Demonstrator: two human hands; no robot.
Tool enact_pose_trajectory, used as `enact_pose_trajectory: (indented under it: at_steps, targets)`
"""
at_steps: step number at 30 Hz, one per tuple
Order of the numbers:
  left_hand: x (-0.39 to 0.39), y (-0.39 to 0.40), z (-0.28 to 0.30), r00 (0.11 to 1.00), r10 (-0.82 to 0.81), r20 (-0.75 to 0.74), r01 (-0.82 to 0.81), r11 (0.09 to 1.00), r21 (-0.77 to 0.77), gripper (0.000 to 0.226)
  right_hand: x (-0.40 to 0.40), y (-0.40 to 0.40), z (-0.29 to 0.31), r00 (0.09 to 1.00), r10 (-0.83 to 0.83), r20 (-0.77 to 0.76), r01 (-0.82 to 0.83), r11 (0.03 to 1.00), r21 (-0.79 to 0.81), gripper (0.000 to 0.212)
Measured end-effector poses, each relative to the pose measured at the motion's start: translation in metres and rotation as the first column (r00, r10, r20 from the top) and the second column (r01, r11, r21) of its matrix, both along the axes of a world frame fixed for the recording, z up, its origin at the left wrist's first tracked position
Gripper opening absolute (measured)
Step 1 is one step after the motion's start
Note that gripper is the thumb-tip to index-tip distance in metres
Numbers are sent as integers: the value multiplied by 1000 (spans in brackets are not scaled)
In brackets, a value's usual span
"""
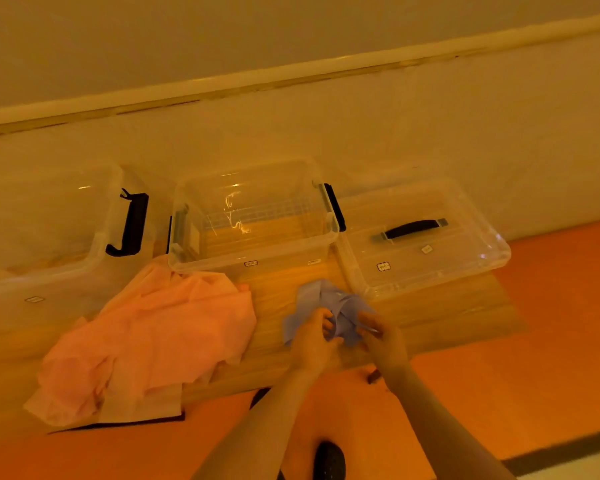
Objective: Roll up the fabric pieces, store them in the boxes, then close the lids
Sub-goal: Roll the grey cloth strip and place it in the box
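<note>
the person's left hand (310, 336) and right hand (378, 336) each pinch the blue fabric piece (321, 306), held bunched just above the wooden surface (278, 296). to roll it well, the cloth likely needs flattening on the surface first, then turning from one edge with even tension (a loose roll would spring open). the open middle box (253, 216) sits just beyond the grip; the pink fabric pile (153, 341) lies to its left.

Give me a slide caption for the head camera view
Both hands gather a blue cloth before open clear boxes; pink fabric waits alongside.
</note>
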State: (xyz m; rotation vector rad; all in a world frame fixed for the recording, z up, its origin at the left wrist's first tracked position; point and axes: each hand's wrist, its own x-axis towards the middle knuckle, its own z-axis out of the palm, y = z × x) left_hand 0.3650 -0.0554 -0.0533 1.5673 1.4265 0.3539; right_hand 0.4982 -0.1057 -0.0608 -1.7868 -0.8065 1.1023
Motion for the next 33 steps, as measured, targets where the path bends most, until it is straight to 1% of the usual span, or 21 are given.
enact_pose_trajectory:
  at_steps: [2, 3, 5, 10, 13, 16, 19, 21, 24, 27, 30, 33]
  targets:
    - [1, 2, -1, 1000, 6, -14, -6, 1000, 16, 27, 1, 1, 2, 1000, 17, 1, -17, 1000, 6, 32]
    - [1, 3, -2, 999, 0, -38, 2, 999, 49, 26, 1, 1, 3, 1000, 27, -5, -27, 1000, 10, 32]
    - [-1, 5, -2, 999, 0, -52, 4, 996, 87, 29, 1, 3, 4, 999, 31, -28, -31, 999, 17, 33]
    - [-5, 10, 9, 999, 37, 38, -41, 995, 91, 42, -4, 8, 11, 995, 43, -85, -37, 997, 74, 35]
    - [-11, 15, 18, 993, 39, 113, -48, 995, 82, 44, -8, 11, 17, 990, 103, -101, -87, 985, 151, 40]
    - [-17, 20, 25, 986, 61, 156, -75, 993, 89, 43, -14, 15, 15, 985, 121, -125, -99, 980, 170, 32]
    - [-23, 26, 31, 977, 85, 195, -102, 992, 78, 42, -18, 18, 14, 985, 140, -99, -125, 982, 142, 24]
    - [-26, 30, 33, 976, 94, 195, -111, 991, 75, 38, -19, 20, 14, 982, 165, -95, -151, 978, 145, 14]
    - [-28, 33, 34, 980, 73, 187, -91, 992, 88, 29, -17, 22, 13, 991, 107, -76, -95, 984, 151, 6]
    - [-29, 37, 39, 983, 40, 182, -63, 991, 122, 22, -13, 26, 21, 993, 94, -77, -82, 985, 152, 9]
    - [-29, 44, 48, 984, 12, 177, -38, 989, 146, 20, -8, 33, 38, 991, 80, -108, -62, 984, 165, 22]
    - [-29, 50, 63, 979, 5, 205, -41, 984, 171, 22, -3, 42, 58, 993, 103, -64, -89, 977, 194, 25]
